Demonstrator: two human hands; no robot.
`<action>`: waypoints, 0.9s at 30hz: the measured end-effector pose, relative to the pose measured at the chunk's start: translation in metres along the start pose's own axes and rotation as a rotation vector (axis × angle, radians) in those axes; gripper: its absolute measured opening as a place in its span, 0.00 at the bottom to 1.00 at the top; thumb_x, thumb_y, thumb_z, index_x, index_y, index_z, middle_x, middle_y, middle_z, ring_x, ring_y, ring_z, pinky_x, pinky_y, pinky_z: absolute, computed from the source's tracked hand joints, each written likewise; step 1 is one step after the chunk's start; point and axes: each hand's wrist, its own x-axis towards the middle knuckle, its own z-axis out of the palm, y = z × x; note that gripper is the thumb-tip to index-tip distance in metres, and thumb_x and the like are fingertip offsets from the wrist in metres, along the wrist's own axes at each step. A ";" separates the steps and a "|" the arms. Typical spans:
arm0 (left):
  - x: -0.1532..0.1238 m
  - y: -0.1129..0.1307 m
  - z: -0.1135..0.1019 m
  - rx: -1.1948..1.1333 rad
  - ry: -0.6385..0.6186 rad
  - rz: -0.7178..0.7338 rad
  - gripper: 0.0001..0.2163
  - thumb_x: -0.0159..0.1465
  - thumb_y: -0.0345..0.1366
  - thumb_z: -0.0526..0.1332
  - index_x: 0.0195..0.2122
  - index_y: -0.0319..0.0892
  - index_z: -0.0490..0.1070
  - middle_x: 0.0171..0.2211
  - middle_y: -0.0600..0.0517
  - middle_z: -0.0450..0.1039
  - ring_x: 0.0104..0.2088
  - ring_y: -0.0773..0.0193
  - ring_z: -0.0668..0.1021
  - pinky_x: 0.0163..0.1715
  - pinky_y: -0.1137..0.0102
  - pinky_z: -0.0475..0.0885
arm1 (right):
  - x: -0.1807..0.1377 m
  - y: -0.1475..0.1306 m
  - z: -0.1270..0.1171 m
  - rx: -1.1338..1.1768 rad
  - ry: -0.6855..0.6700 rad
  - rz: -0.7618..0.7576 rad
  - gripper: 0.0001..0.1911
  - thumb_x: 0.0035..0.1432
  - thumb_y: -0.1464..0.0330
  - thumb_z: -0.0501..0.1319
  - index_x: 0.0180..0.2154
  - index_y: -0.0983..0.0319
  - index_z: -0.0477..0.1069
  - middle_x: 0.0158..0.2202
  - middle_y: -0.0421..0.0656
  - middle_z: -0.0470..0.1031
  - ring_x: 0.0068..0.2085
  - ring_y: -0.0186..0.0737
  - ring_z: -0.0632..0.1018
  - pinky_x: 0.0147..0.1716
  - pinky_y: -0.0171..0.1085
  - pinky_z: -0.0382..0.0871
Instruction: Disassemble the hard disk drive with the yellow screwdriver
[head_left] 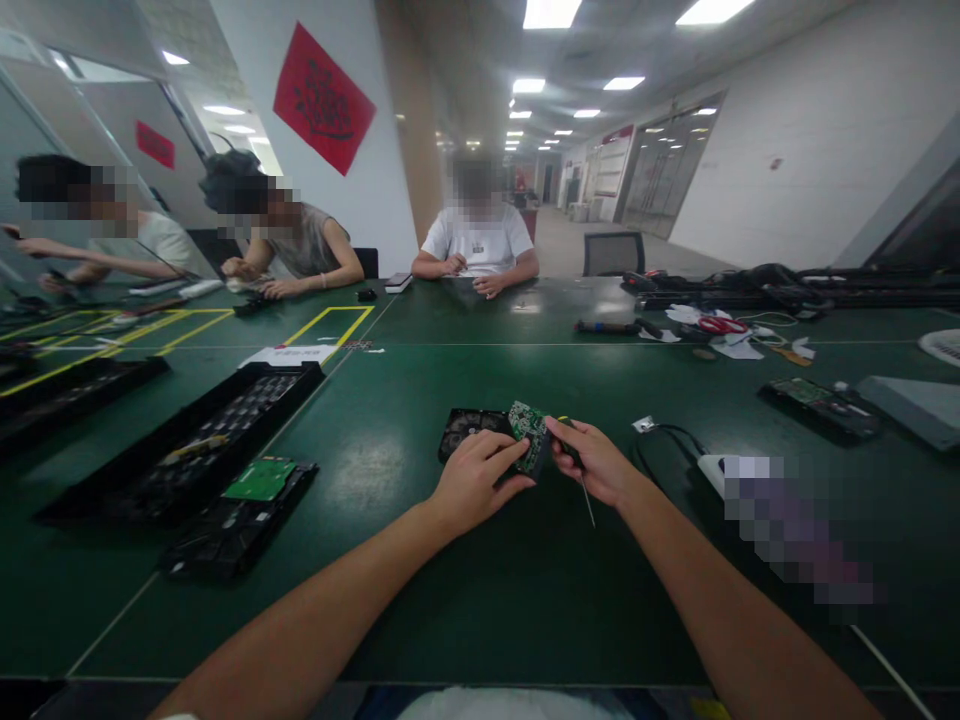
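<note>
Surface: a wide, glossy dark green table (450,610) with thin white lines and yellow tape squares at the far left.
Room: a long hall with ceiling lamps and a red paper sign (324,98) on a white wall.
Left hand (472,482): grasps the small green printed circuit board (528,424), tilted up over the flat black hard drive (466,428) at the table's middle.
Right hand (598,463): clenched on a thin metal screwdriver (587,503), fingertips at the board's right edge.
Hidden: the fingers cover the screwdriver handle, and its tip perhaps hangs free above the table.
</note>
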 end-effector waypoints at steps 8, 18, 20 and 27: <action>0.002 0.000 0.000 -0.006 -0.048 -0.027 0.22 0.70 0.45 0.62 0.62 0.45 0.69 0.51 0.43 0.77 0.50 0.53 0.78 0.51 0.55 0.75 | -0.001 -0.003 -0.002 -0.129 0.081 -0.006 0.20 0.49 0.62 0.76 0.36 0.61 0.70 0.23 0.32 0.63 0.20 0.26 0.63 0.15 0.27 0.47; 0.004 -0.003 -0.004 0.084 -0.060 -0.155 0.20 0.68 0.39 0.62 0.61 0.45 0.69 0.55 0.43 0.73 0.56 0.49 0.73 0.58 0.50 0.71 | 0.000 -0.015 -0.050 -0.450 0.185 0.195 0.13 0.56 0.70 0.67 0.44 0.63 0.71 0.24 0.38 0.73 0.19 0.28 0.67 0.14 0.27 0.48; 0.004 -0.004 -0.004 0.105 -0.051 -0.173 0.20 0.67 0.39 0.62 0.61 0.45 0.69 0.55 0.43 0.72 0.58 0.49 0.72 0.59 0.50 0.69 | 0.003 -0.011 -0.051 -0.441 0.146 0.219 0.12 0.57 0.72 0.66 0.44 0.63 0.70 0.25 0.39 0.74 0.19 0.29 0.68 0.13 0.27 0.49; 0.000 -0.014 -0.003 0.230 -0.076 -0.357 0.33 0.60 0.50 0.68 0.64 0.43 0.65 0.63 0.39 0.64 0.66 0.40 0.63 0.66 0.44 0.61 | 0.015 0.004 -0.039 -0.422 0.200 0.150 0.03 0.64 0.74 0.62 0.39 0.63 0.68 0.20 0.38 0.71 0.17 0.28 0.67 0.13 0.26 0.48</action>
